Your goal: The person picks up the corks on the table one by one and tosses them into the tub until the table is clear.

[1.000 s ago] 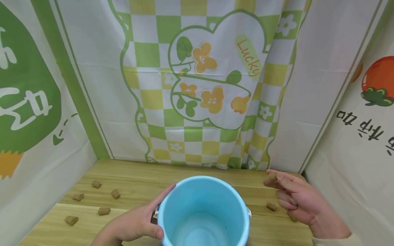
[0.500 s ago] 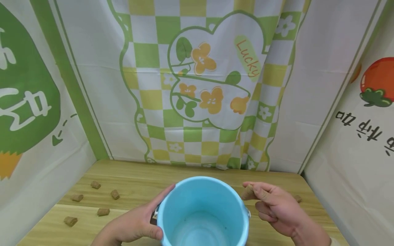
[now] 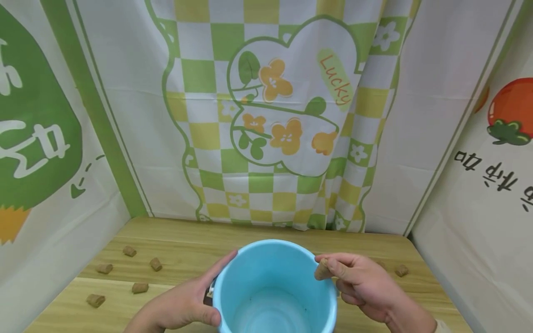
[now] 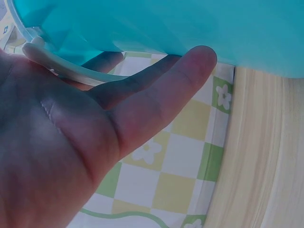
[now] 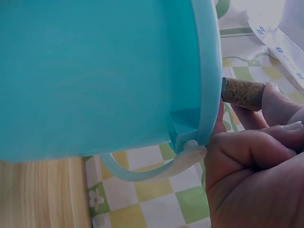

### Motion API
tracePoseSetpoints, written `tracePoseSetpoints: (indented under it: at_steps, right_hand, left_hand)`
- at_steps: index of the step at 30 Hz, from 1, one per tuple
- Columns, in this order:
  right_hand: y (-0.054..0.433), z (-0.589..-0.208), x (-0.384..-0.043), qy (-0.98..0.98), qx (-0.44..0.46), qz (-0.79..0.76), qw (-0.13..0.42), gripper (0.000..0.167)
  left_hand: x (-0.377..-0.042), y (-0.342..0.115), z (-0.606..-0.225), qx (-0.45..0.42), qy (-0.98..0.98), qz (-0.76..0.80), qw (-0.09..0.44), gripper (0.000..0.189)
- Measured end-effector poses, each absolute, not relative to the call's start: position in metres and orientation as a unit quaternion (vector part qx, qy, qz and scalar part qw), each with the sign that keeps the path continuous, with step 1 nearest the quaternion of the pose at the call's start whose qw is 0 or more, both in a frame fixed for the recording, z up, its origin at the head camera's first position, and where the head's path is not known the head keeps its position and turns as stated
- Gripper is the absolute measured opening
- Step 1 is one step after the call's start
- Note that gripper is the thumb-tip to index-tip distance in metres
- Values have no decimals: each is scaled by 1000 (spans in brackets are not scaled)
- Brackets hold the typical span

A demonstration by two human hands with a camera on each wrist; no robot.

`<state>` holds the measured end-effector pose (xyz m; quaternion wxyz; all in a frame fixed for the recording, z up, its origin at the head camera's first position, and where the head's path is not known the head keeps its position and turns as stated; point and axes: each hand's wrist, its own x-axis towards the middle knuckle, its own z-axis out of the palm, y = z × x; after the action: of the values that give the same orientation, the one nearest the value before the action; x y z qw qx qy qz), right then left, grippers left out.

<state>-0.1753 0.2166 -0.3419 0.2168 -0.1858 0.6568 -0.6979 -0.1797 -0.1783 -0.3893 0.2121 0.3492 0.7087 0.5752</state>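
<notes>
A light blue bucket (image 3: 272, 244) stands upright at the front middle of the wooden table, with its inside floor visible and bare. My left hand (image 3: 183, 300) rests against its left side, thumb at the rim and fingers stretched straight along the outer wall. In the left wrist view those fingers (image 4: 161, 95) touch the wall below the handle. Between thumb and index finger, my right hand (image 3: 364, 284) pinches a cork (image 3: 323, 270) at the bucket's right rim. The right wrist view shows this cork (image 5: 243, 93) just above the rim, its far end free.
Several loose corks (image 3: 139, 287) lie scattered on the table's left side. Another cork (image 3: 401, 270) lies at the right, behind the right hand. A checked cloth (image 3: 262, 199) hangs at the table's back edge, and printed fabric walls (image 3: 470, 231) stand on both sides.
My right hand has carried the pinched cork leftward from the table's right side to the bucket's rim, uncovering corks at the right. The left hand and bucket have stayed in place.
</notes>
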Motion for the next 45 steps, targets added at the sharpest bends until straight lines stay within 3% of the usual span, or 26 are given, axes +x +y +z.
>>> tracePoseSetpoints:
  at_steps: [8, 25, 45]
  right_hand:
    - [210, -339, -177, 691, -198, -668, 194, 37]
    - [204, -333, -176, 724, -206, -633, 177, 35]
    - [192, -324, -172, 711, -220, -640, 191, 31]
  left_hand:
    - [-184, -180, -393, 333, 707, 579, 232, 110]
    - [-182, -178, -388, 348, 712, 570, 217, 107]
    - [-183, -180, -392, 351, 718, 564, 206, 107]
